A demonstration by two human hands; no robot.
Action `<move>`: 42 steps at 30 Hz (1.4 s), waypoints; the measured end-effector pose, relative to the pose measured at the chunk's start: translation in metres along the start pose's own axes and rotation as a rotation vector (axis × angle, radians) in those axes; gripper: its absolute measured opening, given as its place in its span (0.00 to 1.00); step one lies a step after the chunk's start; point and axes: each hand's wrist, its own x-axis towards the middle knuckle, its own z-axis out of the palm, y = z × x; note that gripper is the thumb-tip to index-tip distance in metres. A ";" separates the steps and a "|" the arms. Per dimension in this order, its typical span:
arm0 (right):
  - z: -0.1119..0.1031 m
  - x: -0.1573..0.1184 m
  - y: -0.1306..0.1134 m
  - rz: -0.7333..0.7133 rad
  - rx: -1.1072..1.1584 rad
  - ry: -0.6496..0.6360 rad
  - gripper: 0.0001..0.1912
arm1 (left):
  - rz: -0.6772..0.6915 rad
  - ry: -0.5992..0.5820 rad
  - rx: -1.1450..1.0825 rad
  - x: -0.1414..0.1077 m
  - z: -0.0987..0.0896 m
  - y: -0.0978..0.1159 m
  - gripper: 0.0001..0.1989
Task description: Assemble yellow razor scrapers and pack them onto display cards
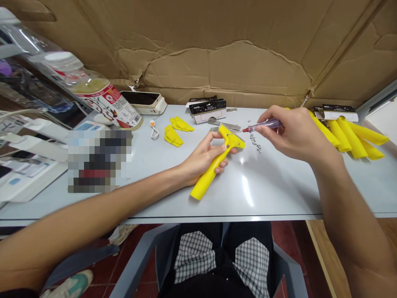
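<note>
My left hand (203, 159) grips a yellow plastic scraper handle (211, 169), its wide head (231, 138) pointing up and away from me. My right hand (294, 132) pinches a small screwdriver with a translucent purple handle (266, 125), and its thin shaft reaches the scraper head. Just right of the screwdriver tip lies a small scatter of tiny metal screws (256, 142) on the table. Flat metal blades (225, 126) rest beyond the scraper.
Several yellow handles (349, 136) lie heaped at the right, and yellow flat parts (173, 134) lie at the left. Black-and-white packaging cards (207, 111) stand at the back against a cardboard wall (217, 66). A large plastic bottle (107, 101), a phone (142, 101) and power strips (34, 140) crowd the left.
</note>
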 end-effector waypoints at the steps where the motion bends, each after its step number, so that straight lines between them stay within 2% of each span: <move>1: 0.001 0.000 0.000 0.005 -0.007 -0.002 0.09 | -0.001 0.000 0.000 0.000 0.000 0.000 0.17; 6: 0.003 0.002 -0.001 0.005 -0.079 -0.018 0.20 | 0.009 -0.013 0.016 -0.001 0.001 0.001 0.17; 8: 0.003 0.001 -0.003 0.003 -0.068 -0.008 0.17 | 0.016 -0.020 0.030 -0.001 0.001 0.000 0.17; 11: 0.000 -0.002 -0.006 -0.007 0.013 0.001 0.05 | 0.019 -0.031 0.035 -0.001 0.001 0.000 0.17; 14: -0.001 -0.004 -0.007 -0.052 0.086 -0.014 0.09 | 0.015 -0.030 0.034 -0.001 0.000 -0.001 0.16; 17: 0.000 -0.003 -0.006 -0.063 0.101 0.027 0.04 | 0.010 -0.023 0.039 0.000 -0.001 -0.002 0.15; 20: 0.000 -0.001 -0.004 -0.007 0.038 0.055 0.08 | 0.014 -0.034 0.047 0.000 -0.001 -0.002 0.14; 23: 0.000 0.001 -0.004 0.035 -0.011 0.017 0.13 | 0.027 -0.045 0.055 0.000 0.000 -0.001 0.14; 26: 0.000 0.000 -0.006 0.041 0.018 -0.030 0.08 | 0.022 -0.030 0.045 0.000 0.000 -0.001 0.15; 30: -0.001 -0.003 -0.007 0.000 0.088 -0.033 0.11 | 0.013 -0.034 0.031 0.000 0.000 -0.001 0.16; 35: -0.001 -0.001 -0.003 -0.006 0.067 -0.042 0.05 | 0.015 -0.027 0.025 0.001 -0.001 -0.002 0.17; 42: 0.000 0.000 -0.005 0.030 0.029 -0.015 0.09 | 0.003 -0.002 0.015 0.000 0.001 0.001 0.15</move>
